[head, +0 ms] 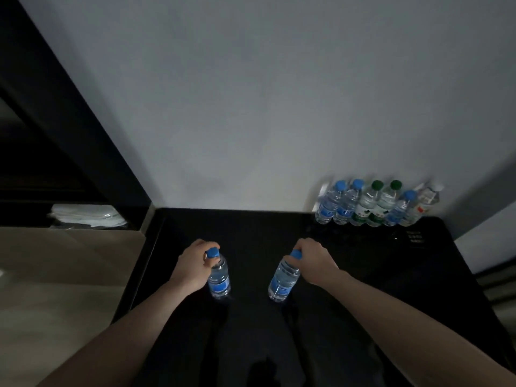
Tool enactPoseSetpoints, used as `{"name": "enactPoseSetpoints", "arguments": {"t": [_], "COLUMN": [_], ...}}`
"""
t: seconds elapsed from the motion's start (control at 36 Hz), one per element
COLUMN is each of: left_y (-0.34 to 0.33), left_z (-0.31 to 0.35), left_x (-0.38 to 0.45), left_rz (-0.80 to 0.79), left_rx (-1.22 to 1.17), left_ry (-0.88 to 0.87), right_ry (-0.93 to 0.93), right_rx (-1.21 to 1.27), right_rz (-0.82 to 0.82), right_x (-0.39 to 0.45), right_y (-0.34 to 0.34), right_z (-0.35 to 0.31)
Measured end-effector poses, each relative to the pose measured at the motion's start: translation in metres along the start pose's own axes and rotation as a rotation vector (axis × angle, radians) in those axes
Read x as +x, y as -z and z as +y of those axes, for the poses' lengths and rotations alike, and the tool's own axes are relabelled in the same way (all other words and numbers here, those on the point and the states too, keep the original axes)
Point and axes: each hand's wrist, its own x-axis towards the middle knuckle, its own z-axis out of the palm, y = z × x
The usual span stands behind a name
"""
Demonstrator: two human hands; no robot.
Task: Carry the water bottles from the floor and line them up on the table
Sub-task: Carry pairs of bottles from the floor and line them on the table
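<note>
Broadly, the black desk [251, 344] fills the lower middle of the view, and a row of six bottles [374, 205] already stands against the wall at its far right corner, touching one another. That row lies ahead and to the right of both hands, so the right hand [315, 261] is the nearer one to it.

Each hand carries a blue-capped bottle by the top. The left hand [192, 265] has its fingers [208, 245] curled round the neck of the left bottle [219, 277], which hangs below and just right of them, long axis close to upright, its base at or just above the desk; I cannot tell if it touches.

The right hand's fingers are clamped over the cap of the right bottle [283, 280], which slants down and to the left of them, base swung toward the other bottle.

My judgement: the next move calls for carrying both toward the row's near-left end, righting the tilted one first.
</note>
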Motion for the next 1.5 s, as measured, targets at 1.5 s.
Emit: {"name": "enactPoseSetpoints", "arguments": {"t": [1.5], "left_y": [-0.057], "left_z": [0.074], "left_x": [0.107], "left_rz": [-0.058], "left_rx": [0.018], "left_ry": [-0.093], "right_ry": [0.037], "right_rx": [-0.134], "right_rz": [0.1], "right_x": [0.079], "right_y": [0.05], "right_z": [0.009]}}
